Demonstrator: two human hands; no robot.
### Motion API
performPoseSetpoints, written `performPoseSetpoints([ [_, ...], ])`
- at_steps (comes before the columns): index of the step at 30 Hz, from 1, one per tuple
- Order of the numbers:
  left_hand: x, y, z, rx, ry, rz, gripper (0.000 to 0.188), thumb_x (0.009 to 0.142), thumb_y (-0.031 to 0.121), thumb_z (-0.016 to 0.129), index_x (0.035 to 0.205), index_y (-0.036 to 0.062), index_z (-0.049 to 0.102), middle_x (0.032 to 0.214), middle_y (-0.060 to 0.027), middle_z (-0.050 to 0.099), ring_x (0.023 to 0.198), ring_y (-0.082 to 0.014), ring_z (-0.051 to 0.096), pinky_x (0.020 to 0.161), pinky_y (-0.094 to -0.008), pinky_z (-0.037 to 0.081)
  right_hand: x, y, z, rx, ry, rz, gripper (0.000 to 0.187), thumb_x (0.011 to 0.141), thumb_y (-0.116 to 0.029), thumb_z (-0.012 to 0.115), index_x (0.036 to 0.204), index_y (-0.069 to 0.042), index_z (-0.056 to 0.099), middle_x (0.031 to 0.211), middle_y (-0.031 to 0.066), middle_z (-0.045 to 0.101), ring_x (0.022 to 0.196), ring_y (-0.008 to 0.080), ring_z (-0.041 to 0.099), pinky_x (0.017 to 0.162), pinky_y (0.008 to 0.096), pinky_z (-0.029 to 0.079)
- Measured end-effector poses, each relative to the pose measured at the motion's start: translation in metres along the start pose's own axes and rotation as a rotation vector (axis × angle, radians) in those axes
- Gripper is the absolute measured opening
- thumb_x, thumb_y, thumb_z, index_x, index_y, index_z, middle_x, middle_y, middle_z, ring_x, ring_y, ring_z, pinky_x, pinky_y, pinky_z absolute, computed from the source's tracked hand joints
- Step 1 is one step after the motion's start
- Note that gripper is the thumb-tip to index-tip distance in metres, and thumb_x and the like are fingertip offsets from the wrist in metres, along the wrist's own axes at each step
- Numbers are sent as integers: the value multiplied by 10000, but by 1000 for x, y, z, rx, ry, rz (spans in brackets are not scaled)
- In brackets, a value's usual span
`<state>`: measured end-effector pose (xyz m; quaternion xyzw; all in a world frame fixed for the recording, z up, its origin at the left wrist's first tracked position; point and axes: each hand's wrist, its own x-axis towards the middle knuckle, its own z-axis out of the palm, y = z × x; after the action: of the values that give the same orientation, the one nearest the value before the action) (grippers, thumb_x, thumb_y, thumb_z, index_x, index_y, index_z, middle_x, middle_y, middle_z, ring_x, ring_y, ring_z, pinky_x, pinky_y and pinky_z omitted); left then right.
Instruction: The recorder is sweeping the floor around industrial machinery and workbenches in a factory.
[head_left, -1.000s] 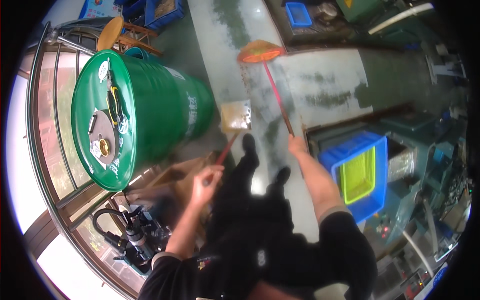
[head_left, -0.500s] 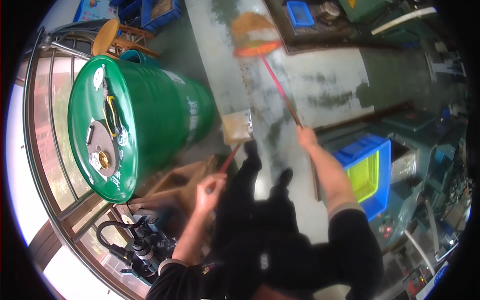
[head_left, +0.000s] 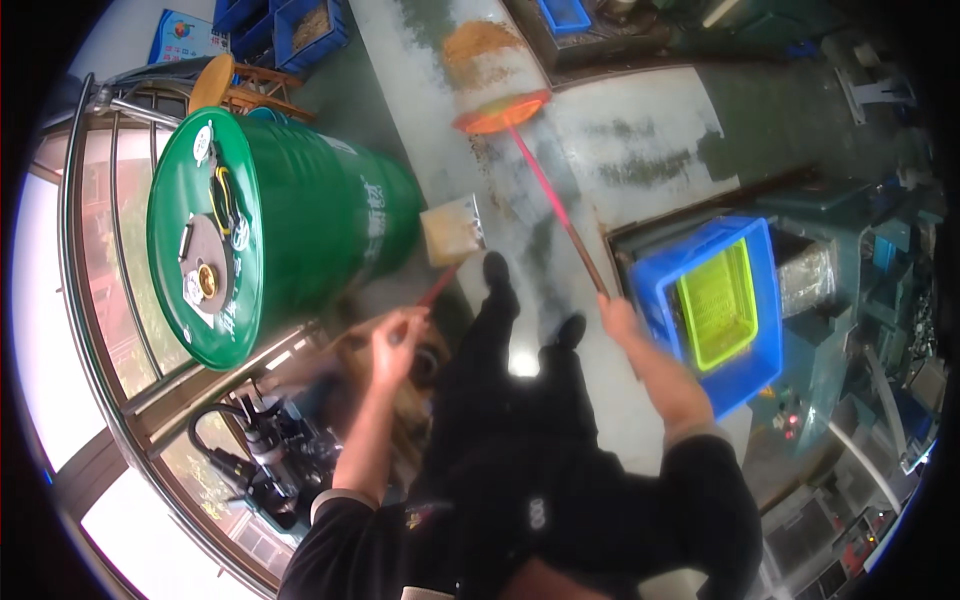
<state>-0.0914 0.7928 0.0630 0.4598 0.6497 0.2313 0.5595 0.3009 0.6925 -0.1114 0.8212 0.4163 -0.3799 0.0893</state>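
My right hand (head_left: 622, 325) is closed around the brown end of a broom (head_left: 543, 185). Its pink stick runs away from me to an orange-red head (head_left: 503, 113) low over the floor. Beyond the head is a pale and tan-brown patch; whether it is bristles or loose debris I cannot tell. My left hand (head_left: 398, 343) is closed on the red handle of a tan dustpan (head_left: 453, 232), which is low over the floor in front of my left foot. A silvery edge runs along the pan's right side. Brown crumbs lie on the floor between dustpan and broom head.
A large green drum (head_left: 300, 220) stands left, with pliers (head_left: 224, 200) and a grey disc (head_left: 207, 260) on it. Right of my right hand is a blue crate (head_left: 655, 290) holding a yellow-green basket (head_left: 715, 305). A wooden stool (head_left: 212, 85) and a railing (head_left: 72, 200) are at left.
The whole view has shifted, moving the surroundings left and slightly up. Against the floor, the broom head has come closer to me. Both hands keep their grip on the handles.
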Motion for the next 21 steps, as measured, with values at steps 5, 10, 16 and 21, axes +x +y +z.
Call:
performPoseSetpoints([
  [5, -24, 0, 9, 64, 38, 140, 117, 858, 66, 581, 930, -8, 638, 903, -38, 635, 733, -78, 568, 651, -213, 480, -113, 109, 36, -112, -103, 69, 526, 917, -452, 371, 828, -2, 630, 787, 227, 628, 802, 387, 617, 728, 475, 484],
  [10, -27, 2, 8, 19, 32, 117, 131, 881, 81, 557, 923, -12, 640, 944, -65, 647, 780, -107, 589, 700, -232, 473, -183, 142, 76, -159, -211, 135, 533, 912, -469, 341, 875, -11, 610, 864, 230, 621, 868, 396, 592, 789, 477, 459],
  [16, -6, 16, -4, -67, 60, 106, 140, 890, 101, 554, 911, -8, 640, 970, -82, 641, 797, -122, 607, 686, -233, 495, -44, 23, 100, -32, -226, -7, 444, 948, -393, 291, 1110, -86, 568, 811, 245, 613, 793, 400, 603, 700, 499, 462],
  [21, 23, 25, 2, -96, 51, 132, 153, 886, 112, 566, 921, -21, 633, 985, -107, 633, 794, -132, 613, 681, -239, 501, 157, -184, -50, 259, 121, -125, 563, 876, -483, 410, 878, 29, 645, 901, 283, 609, 917, 418, 585, 790, 483, 455],
])
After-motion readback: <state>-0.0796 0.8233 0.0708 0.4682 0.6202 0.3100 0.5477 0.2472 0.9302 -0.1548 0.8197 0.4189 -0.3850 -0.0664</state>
